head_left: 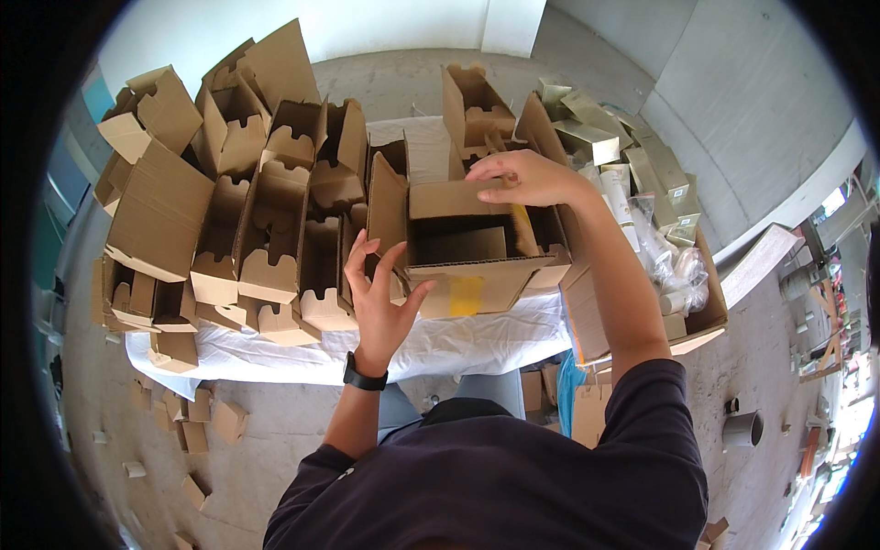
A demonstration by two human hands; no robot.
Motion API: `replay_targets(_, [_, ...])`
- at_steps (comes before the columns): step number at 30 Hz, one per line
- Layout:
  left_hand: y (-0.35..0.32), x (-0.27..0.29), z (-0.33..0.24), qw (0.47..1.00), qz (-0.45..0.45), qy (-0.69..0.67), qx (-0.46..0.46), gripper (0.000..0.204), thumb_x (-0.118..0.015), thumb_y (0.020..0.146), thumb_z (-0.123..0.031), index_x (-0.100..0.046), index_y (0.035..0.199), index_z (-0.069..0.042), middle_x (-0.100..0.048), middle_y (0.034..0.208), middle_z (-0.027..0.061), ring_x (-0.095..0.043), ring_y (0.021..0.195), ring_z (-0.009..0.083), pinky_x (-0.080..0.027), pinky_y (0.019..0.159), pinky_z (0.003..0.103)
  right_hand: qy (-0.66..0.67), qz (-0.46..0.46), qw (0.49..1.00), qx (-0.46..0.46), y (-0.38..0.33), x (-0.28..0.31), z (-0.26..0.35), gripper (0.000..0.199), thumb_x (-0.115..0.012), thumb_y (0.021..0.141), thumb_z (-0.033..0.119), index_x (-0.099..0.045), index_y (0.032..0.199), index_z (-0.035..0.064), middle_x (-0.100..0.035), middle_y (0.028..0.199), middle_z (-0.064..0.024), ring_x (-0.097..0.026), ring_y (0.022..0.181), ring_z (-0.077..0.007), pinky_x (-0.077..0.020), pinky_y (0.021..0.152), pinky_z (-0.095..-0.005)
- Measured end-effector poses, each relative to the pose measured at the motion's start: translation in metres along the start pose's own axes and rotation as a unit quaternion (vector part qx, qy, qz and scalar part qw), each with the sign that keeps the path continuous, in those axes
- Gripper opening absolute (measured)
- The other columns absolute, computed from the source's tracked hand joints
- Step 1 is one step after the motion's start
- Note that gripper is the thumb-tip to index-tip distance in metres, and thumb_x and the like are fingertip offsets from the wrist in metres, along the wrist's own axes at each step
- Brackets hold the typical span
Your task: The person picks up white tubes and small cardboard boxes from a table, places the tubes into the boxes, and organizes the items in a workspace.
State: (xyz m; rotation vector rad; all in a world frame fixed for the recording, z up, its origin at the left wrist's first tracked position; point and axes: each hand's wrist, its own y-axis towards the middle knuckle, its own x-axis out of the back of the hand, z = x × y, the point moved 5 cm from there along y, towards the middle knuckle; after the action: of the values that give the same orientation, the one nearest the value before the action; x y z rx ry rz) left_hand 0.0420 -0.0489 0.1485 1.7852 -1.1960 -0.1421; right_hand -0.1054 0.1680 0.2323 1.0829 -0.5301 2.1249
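Note:
In front of me on the table stands an open brown cardboard box with a strip of yellow tape on its near side. Its flaps are up, and a cardboard piece shows in its dark inside. My left hand, with a black band on the wrist, is raised beside the box's left flap, fingers spread and nothing in them. Over the far right edge of the box reaches my right hand, fingers stretched out above the far flap. Whether its fingertips touch that flap I cannot tell.
Several open cardboard boxes crowd the table's left side. Another box stands at the back. A large carton on the right holds pale gold boxes and plastic-wrapped pieces. White cloth covers the table; small cardboard pieces litter the floor.

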Motion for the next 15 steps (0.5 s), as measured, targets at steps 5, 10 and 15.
replay_targets(5, [-0.001,0.001,0.003,1.000,0.004,0.013,-0.007,0.045,-0.085,0.071,-0.019,-0.067,0.111,-0.010,-0.038,0.129,0.0115,-0.036,0.135,0.0390,-0.039,0.105,0.047,0.134,-0.056,0.988,0.059,0.005,-0.013,-0.024,0.038,-0.057,0.098,0.034,-0.060,0.125,0.0057,-0.062,0.125,-0.0061,-0.057,0.112,-0.0151,-0.0467,0.089,-0.0285])
replay_targets(10, [-0.002,0.001,0.004,1.000,0.015,0.010,-0.003,0.045,-0.085,0.072,-0.016,-0.066,0.112,-0.009,-0.035,0.131,0.0111,-0.033,0.137,0.0382,-0.038,0.108,0.046,0.231,-0.100,0.968,-0.010,-0.009,-0.036,-0.051,0.046,-0.046,0.103,0.040,-0.057,0.123,0.0007,-0.063,0.119,-0.0098,-0.059,0.114,-0.0184,-0.0458,0.101,-0.0313])
replay_targets(15, [-0.004,0.003,0.009,1.000,0.027,0.006,0.000,0.046,-0.085,0.073,-0.014,-0.065,0.114,-0.006,-0.031,0.135,0.0109,-0.030,0.139,0.0370,-0.035,0.112,0.046,0.304,-0.183,0.935,-0.019,-0.050,-0.054,-0.071,0.065,-0.033,0.102,0.053,-0.054,0.126,-0.0034,-0.061,0.121,-0.0185,-0.056,0.119,-0.0235,-0.0405,0.106,-0.0361])
